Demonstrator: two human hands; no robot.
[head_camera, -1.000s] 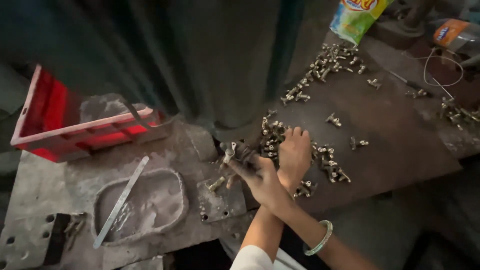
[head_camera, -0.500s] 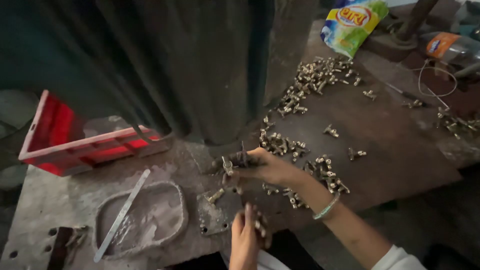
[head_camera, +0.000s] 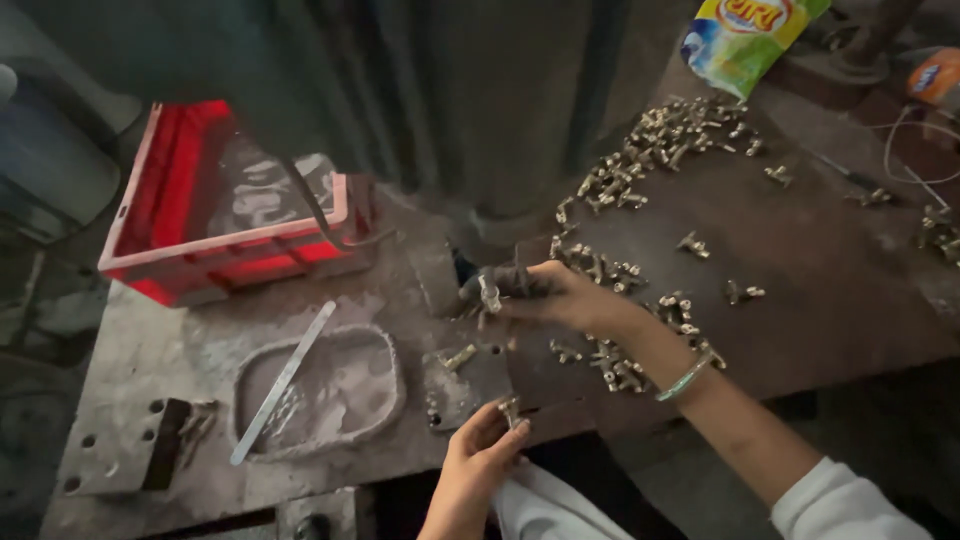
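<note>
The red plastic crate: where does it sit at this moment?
In the head view, the red crate sits upper left on the metal bench, behind the shallow grey tray.

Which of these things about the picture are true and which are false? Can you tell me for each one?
1. The right hand holds a small brass fitting up near the dark machine column. True.
2. The left hand is empty. False: its fingers pinch a small brass piece at the edge of the metal table.
3. The red plastic crate is on the left side of the table. True.
4. The flat metal strip stands upright in the crate. False: it lies slanted across a shallow grey tray on the table.
5. A green and yellow packet lies at the top right. True.
6. The right wrist is bare. False: it wears a pale bangle.
</note>
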